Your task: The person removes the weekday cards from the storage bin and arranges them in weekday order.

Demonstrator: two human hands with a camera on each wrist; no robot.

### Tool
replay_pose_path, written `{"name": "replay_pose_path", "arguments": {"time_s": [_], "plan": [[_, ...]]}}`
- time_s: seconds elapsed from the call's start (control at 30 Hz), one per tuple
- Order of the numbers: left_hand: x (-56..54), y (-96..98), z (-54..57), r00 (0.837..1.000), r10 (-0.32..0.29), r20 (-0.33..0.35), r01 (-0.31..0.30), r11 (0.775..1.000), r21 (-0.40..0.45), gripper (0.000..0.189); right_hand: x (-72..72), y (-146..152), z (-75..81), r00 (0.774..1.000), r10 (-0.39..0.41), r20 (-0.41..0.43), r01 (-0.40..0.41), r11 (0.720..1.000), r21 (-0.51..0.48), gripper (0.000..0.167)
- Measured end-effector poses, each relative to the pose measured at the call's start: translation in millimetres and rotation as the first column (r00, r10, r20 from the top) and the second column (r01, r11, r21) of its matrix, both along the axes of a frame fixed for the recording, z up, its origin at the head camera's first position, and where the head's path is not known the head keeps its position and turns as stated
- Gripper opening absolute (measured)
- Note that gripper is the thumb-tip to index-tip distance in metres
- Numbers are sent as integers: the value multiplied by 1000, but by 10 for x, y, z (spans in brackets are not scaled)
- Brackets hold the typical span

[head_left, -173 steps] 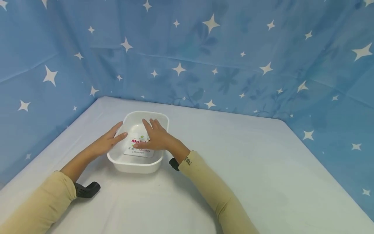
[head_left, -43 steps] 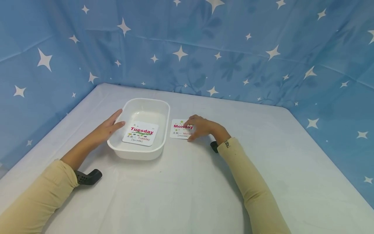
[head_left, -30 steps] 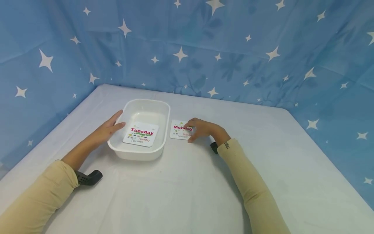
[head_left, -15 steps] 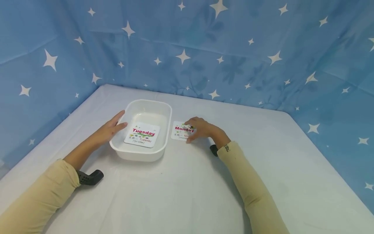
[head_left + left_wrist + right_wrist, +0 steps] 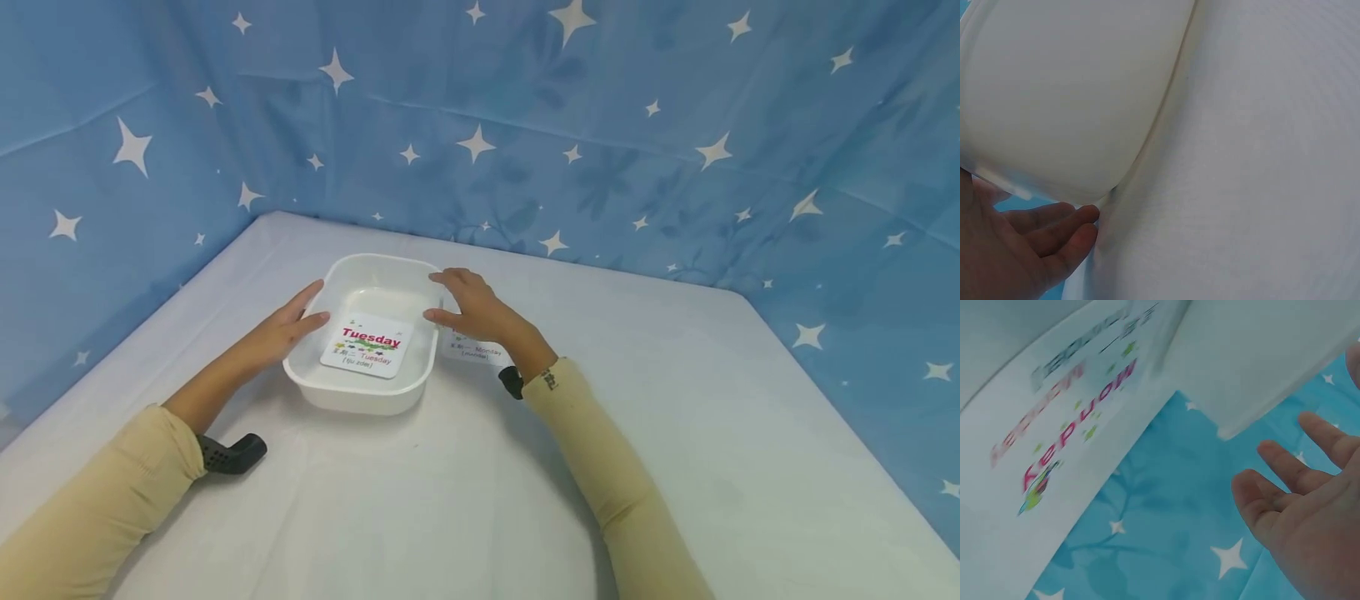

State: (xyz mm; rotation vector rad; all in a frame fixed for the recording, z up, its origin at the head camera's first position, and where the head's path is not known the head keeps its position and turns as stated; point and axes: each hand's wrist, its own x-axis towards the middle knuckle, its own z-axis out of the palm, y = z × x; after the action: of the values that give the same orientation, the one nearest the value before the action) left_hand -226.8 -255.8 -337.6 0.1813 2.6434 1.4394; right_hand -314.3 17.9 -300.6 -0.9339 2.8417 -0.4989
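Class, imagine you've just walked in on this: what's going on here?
A person is working at a white-covered table with a white basin. Their left hand rests at the basin's left side, thumb over the rim. Their right hand reaches over the right rim, fingers spread and holding no card; whether it touches the basin is unclear. The Tuesday card lies face up inside, while the Monday card lies outside, partly hidden beneath the right hand.

Beige long sleeves [image 5: 108,504], dark marking [image 5: 550,379] on the right cuff [image 5: 542,395], perforated black piece [image 5: 234,455] at the left wrist.
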Motion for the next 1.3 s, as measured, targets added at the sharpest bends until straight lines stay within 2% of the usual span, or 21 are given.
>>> {"name": "replay_pose_path", "arguments": {"time_s": [0.2,0.43,0.53,0.57,0.67,0.77,0.83,1.1,1.3], "plan": [[-2,-6,9,1000,-4,-10,4,1000,17,69,91,-253,26,999,44,-10,-44,999,17,69],[12,-7,-5,1000,0,-9,0,1000,24,70,193,-460,-35,994,102,-41,-98,992,79,68],[19,-3,-7,1000,1,-22,0,1000,20,69,226,-563,-63,994,109,1,-108,991,75,69],[20,0,-7,1000,2,-25,-1,1000,18,68,238,-599,-75,994,109,16,-110,989,100,71],[18,6,-7,1000,2,-23,-1,1000,13,68,271,-693,-108,994,102,31,-107,959,263,84],[19,7,0,1000,7,-18,-6,1000,15,68,296,-757,-131,996,83,12,-80,893,443,98],[19,4,-1,1000,11,-15,-11,1000,14,68,305,-779,-140,998,70,6,-64,864,500,104],[12,3,-22,1000,5,-17,-5,1000,22,67,315,-786,-157,998,58,24,-61,833,550,106],[-6,0,-21,1000,10,-15,-9,1000,18,68,328,-782,-123,997,74,30,-77,805,589,99]]}}
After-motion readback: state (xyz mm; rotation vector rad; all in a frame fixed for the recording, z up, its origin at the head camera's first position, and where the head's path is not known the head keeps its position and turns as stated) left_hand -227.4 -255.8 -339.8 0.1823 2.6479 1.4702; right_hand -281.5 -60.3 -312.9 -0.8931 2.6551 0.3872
